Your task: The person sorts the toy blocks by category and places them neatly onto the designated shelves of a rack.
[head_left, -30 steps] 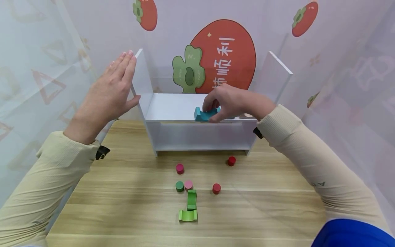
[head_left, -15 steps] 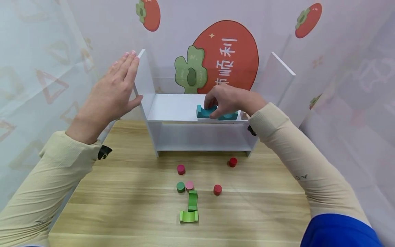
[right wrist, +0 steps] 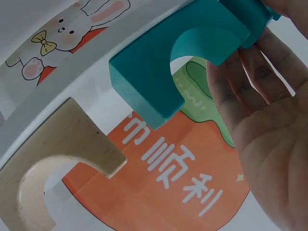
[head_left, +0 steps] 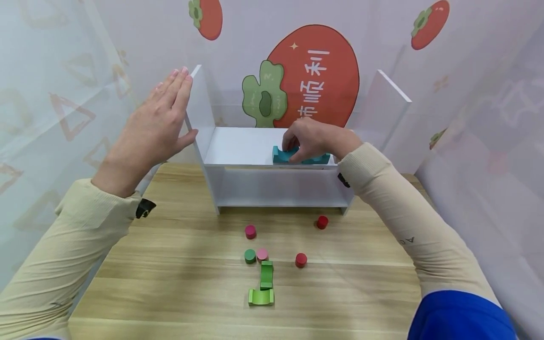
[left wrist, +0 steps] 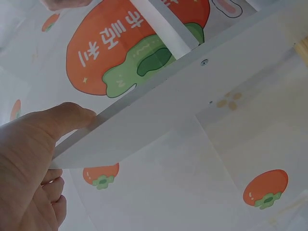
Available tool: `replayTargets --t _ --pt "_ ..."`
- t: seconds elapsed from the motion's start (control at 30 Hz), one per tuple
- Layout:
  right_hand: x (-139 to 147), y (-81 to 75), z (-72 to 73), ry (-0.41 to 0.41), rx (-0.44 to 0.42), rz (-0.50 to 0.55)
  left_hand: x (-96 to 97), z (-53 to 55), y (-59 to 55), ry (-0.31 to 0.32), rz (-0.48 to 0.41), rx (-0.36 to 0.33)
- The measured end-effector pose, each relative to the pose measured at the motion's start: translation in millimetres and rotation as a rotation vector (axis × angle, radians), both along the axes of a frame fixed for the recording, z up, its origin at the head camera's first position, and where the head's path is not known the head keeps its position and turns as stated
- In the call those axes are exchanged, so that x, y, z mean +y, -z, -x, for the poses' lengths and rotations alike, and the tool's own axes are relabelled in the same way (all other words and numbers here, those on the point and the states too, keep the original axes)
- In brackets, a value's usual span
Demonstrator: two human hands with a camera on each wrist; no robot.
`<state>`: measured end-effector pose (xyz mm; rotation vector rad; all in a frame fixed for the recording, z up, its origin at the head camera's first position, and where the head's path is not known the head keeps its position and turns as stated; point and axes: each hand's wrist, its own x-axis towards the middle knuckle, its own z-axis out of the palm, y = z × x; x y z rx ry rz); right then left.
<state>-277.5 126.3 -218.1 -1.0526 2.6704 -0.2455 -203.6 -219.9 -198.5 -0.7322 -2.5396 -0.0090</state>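
My left hand point(head_left: 148, 137) grips the upright left side panel point(head_left: 200, 111) of a white shelf unit, with the thumb on its front edge. In the left wrist view the thumb and curled fingers lie on either side of the panel point(left wrist: 139, 130). My right hand point(head_left: 314, 139) pinches a teal block with a curved hollow point(head_left: 281, 156) at the front of the upper shelf. Right of it is another teal hollowed block point(right wrist: 178, 53), partly behind the hand in the head view. A natural wood hollowed block point(right wrist: 67, 139) follows further right, mostly hidden by the right wrist in the head view.
On the wooden table point(head_left: 170, 264) before the shelf lie two green hollowed blocks point(head_left: 266, 275) and several small cylinders, among them a green one point(head_left: 250, 256), a pink one point(head_left: 262, 255) and a red one point(head_left: 301, 259). The shelf's right panel point(head_left: 384, 101) stands upright.
The right forearm has swung inward, and the teal block it holds has shifted slightly back on the shelf. More of the second teal block shows. The left hand keeps its place on the panel.
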Motion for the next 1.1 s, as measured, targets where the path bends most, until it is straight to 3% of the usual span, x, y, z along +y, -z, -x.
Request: replayTargets --t 0.77,0.97,1.1 --pt "-3.2 4.9 5.2 0.035 -0.020 -0.048 1.4 1.8 1.7 0.001 -0.010 -0.004" --pt "-4.0 -3.7 0.0 0.023 -0.013 -0.012 0.8 2.2 1.5 0.004 -0.013 0.002" --pt "-5.6 -12.7 -9.6 -0.018 0.037 0.025 0.6 2.7 1.3 0.002 -0.010 0.004"
